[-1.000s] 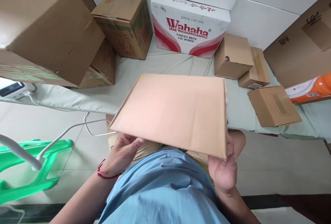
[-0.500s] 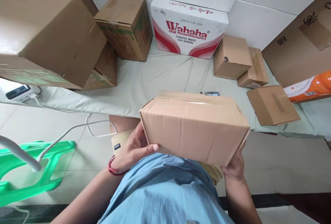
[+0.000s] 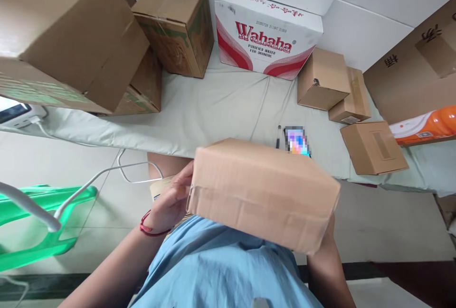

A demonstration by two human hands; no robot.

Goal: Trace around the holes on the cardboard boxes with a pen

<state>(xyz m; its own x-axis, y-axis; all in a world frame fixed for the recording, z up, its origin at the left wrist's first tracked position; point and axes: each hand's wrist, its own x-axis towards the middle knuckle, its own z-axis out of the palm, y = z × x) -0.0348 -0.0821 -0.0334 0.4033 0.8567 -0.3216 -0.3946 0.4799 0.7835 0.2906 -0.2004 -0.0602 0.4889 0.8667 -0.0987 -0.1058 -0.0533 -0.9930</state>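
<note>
Left hand (image 3: 173, 199) is clasping the left end of the carton (image 3: 260, 194), long axis running rightward before the blue shirt (image 3: 221, 265), right hand (image 3: 328, 234) mostly hiding behind the other end, grip unclear.

A plain tan cardboard box (image 3: 261, 191) is held aslant in mid-air. It seems closed, though slightly blurred.

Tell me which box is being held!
The brown box by the blue shirt: the left hand grips its left end. No hand touches the other boxes.
</note>
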